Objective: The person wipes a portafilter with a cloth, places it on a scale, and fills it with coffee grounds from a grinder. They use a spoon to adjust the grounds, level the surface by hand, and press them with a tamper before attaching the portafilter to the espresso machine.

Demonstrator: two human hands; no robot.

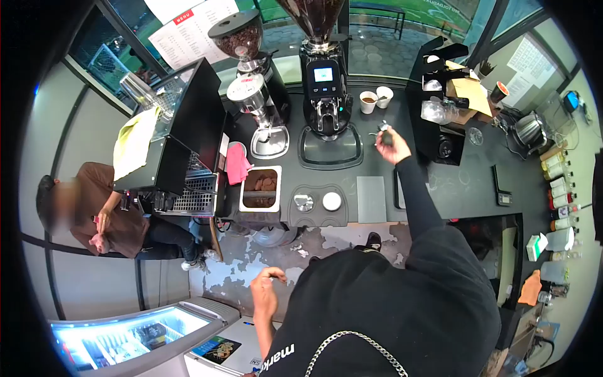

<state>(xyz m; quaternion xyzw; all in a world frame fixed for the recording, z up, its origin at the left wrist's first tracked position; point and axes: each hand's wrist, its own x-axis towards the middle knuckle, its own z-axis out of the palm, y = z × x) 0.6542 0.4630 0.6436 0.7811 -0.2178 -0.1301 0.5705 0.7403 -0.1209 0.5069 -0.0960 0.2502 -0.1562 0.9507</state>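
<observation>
My right hand (394,148) reaches out over the dark counter, closed round a small tool with a dark handle and a silver metal end (382,127). Its exact kind is too small to make out. Just beyond that hand stand two paper cups, one with brown contents (368,102) and a white one (385,96) with something thin resting across it. To the left of the hand is a black coffee grinder (325,94) with a lit screen, above a dark drip tray (331,154). My left hand (266,293) hangs over the floor, fingers loosely bent and apart, with nothing visible in it.
A second grinder (250,91) and an espresso machine (182,125) stand left. Nearer are a knock box (260,169) with coffee grounds and a tamping mat (318,217). A scale (502,195) and bottles (556,169) are right. A person (107,210) stands far left.
</observation>
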